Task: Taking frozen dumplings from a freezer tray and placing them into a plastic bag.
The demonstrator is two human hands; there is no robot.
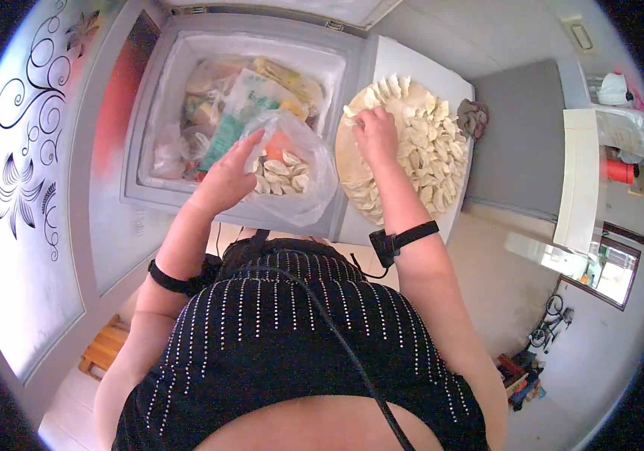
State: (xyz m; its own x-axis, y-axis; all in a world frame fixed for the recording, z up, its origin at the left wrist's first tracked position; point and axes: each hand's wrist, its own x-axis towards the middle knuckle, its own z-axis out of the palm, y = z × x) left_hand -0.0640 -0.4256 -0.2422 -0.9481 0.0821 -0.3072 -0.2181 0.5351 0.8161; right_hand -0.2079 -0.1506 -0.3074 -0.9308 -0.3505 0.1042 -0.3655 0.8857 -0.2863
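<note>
A clear plastic bag [319, 169] with its mouth spread holds several white dumplings [282, 176] and something orange. My left hand [229, 175] is at the bag's left rim, thumb and forefinger apart. Whether it grips the film cannot be told. To the right, a round board [350, 152] carries many folded dumplings [435, 152], crowded on its right side and in a short row along its far edge. My right hand [377, 135] reaches over the board's left part, fingers bent down beside dumplings at the far left. Its fingertips are partly hidden, so a grip on one is unclear.
The bag sits over an open chest freezer [153, 113] filled with bagged food, including a green and white packet [237, 118]. The board rests on a white surface [395, 56] beside it. A crumpled cloth [473, 118] lies right of the board. A patterned glass panel [29, 169] stands left.
</note>
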